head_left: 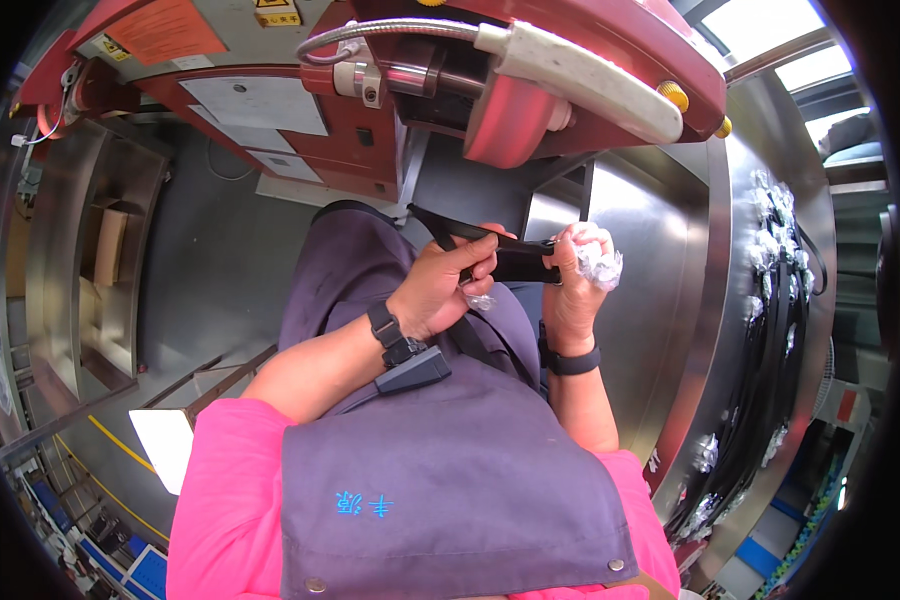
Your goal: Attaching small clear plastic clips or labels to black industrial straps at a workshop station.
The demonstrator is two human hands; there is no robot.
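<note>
Both my hands grip a black strap that looks like a belt (pixel 525 262), held over my lap below the red machine. My left hand (pixel 440 280) pinches it between thumb and fingers, and one dark end sticks out past the fingers to the upper left. On the right side, my right hand (pixel 575 275) is closed around the strap together with a crumpled clear plastic wrap (pixel 600 268). Another bit of clear plastic (pixel 480 302) shows under my left fingers. What the wrap covers cannot be made out.
A red wheel (pixel 510 125) on the red machine (pixel 610 60) sits just beyond my hands, beneath a pale guard arm (pixel 590 85). Several black belts with plastic-wrapped ends (pixel 770 300) lie along the metal bench at right. A metal tray (pixel 660 210) and left-hand metal shelf (pixel 65 270) flank me.
</note>
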